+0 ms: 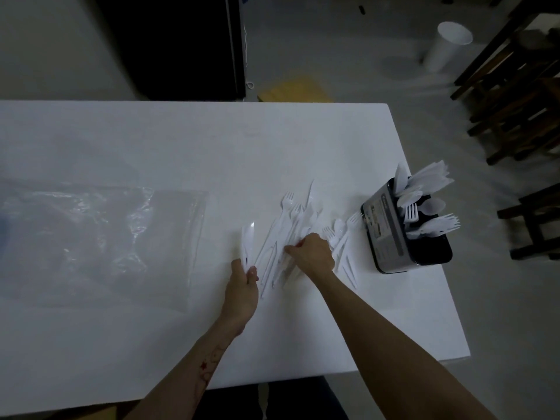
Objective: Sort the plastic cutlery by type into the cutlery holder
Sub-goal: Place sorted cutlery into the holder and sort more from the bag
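A big clear plastic bag (100,237) lies flat on the left part of the white table (181,140). It looks see-through and a little crinkled.

Next comes the left hand (242,286). Its fingers are curled around a few white knives (248,241). The knives stick up and away from the person, past the fingertips.

Just to the right is a loose pile of white plastic cutlery (288,231) lying on the table. There are forks and long thin handles mixed up in it, and they point many ways. The white pieces blend into the white table, so it is hard to tell each one apart.

The right hand (312,253) is down on this pile. Its fingers are bent and seem to pinch some pieces near the middle of the pile, but I cannot tell which ones.

More forks and spoons (342,237) lie just right of that hand, close to the holder.

The cutlery holder (394,237) stands near the right edge of the table. It is a dark box with a grey side. Spoons, forks and knives already stand inside it, with their tops poking out.

On the floor far behind the table stands a white bin (448,47). Dark wooden chairs (515,86) are on the far right.
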`<state>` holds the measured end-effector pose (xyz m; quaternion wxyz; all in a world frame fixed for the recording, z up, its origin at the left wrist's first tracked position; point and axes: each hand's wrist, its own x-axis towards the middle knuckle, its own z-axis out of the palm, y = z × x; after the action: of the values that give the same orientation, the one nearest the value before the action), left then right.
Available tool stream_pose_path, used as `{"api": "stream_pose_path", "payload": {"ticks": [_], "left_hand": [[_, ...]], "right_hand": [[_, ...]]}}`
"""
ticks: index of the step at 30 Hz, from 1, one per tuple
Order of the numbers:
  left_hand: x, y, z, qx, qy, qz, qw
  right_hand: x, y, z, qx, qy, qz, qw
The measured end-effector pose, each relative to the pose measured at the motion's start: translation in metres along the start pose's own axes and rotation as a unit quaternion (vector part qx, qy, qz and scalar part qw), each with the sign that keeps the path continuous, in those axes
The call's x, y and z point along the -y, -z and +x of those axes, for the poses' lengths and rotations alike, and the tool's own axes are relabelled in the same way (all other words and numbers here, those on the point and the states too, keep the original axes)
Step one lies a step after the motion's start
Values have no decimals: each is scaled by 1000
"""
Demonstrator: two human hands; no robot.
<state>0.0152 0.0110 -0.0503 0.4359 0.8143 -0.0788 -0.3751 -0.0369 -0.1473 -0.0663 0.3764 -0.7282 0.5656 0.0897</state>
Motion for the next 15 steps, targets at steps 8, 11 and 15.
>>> {"api": "stream_pose_path", "payload": {"ticks": [8,11,15], "left_hand": [[-12,-4,8,34,79,-172,981],[-26,-11,11,65,93,-219,969],[-40,-19,19,99,107,-268,952]], "right_hand": [[-13,24,-40,34,38,274,960],[-21,25,-52,122,66,264,954],[-28,22,-55,142,87,228,959]]}}
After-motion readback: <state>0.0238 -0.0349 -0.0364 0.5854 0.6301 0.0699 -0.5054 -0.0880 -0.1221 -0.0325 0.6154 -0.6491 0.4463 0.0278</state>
